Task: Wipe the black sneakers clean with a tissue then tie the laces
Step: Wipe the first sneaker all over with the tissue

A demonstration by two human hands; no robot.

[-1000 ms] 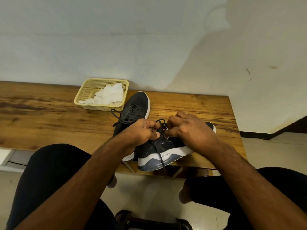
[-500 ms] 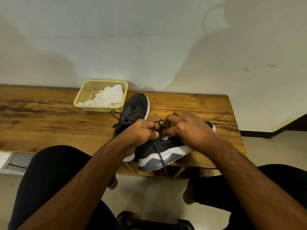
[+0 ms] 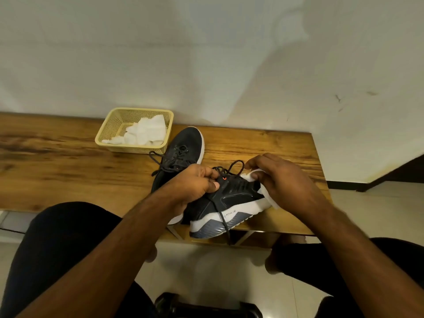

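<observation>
Two black sneakers with white soles lie on the wooden table (image 3: 57, 161). The near sneaker (image 3: 231, 200) rests on its side at the front edge, one lace end (image 3: 226, 226) hanging over it. My left hand (image 3: 192, 184) pinches its laces near the orange eyelet. My right hand (image 3: 284, 180) covers the toe, its fingertips holding a lace loop (image 3: 236, 167) stretched out to the right. A white tissue (image 3: 267, 198) shows under that palm. The far sneaker (image 3: 183, 145) lies behind, with its laces loose.
A yellow plastic basket (image 3: 110, 136) holding white tissues (image 3: 146, 134) stands at the back of the table against the white wall, touching the far sneaker's toe. My knees are below the front edge. A dark object (image 3: 206, 308) sits on the tiled floor.
My right hand has moved right, away from my left hand, drawing a lace loop out between them. The white tissue under its palm has come into view.
</observation>
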